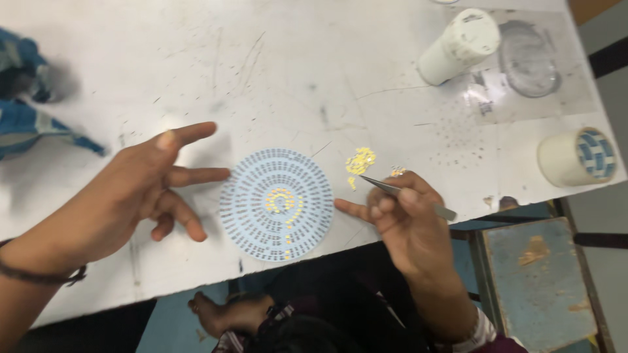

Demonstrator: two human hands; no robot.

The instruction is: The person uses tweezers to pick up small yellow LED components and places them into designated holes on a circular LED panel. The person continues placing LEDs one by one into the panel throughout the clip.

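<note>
Looking down, I am seeing a scuffed white table (294,59). My right hand (402,219) is pinching tweezers (405,194) near yellow chips (360,161); my left hand (134,189), fingers spread, is hovering beside the disc (276,204). A blue stool (536,281) is standing below.

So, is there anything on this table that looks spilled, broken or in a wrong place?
Nothing looks broken. The small yellow chips lie in a loose heap on the bare white table, with a few strays beside it, not in any container. The right hand points its tweezers at them. The round board lies flat, near the left hand.
</note>
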